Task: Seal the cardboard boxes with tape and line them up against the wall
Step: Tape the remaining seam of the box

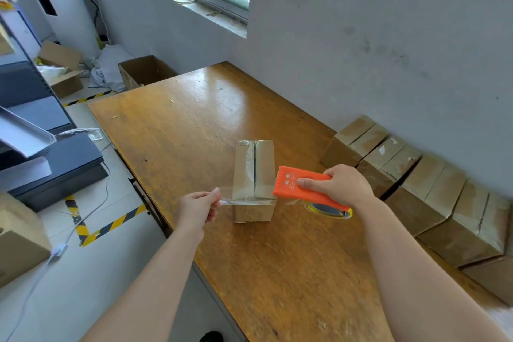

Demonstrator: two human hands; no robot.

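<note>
Now the left fingers (pixel 215 194) are pinching the tape (pixel 244 198) end, right fingers (pixel 306 183) are gripping the dispenser (pixel 302 186), and slack between them is risking wrinkles over the box (pixel 254 175).

Mid-frame, the left hand (pixel 197 209) pinches clear tape (pixel 244 201) stretched across a cardboard box (pixel 254 180) from the right hand's (pixel 344 183) orange dispenser (pixel 299 184).

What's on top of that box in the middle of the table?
Clear tape stretches over the box near its front edge, plus a strip along the top seam. Its flaps are shut, so the contents cannot be seen.
</note>
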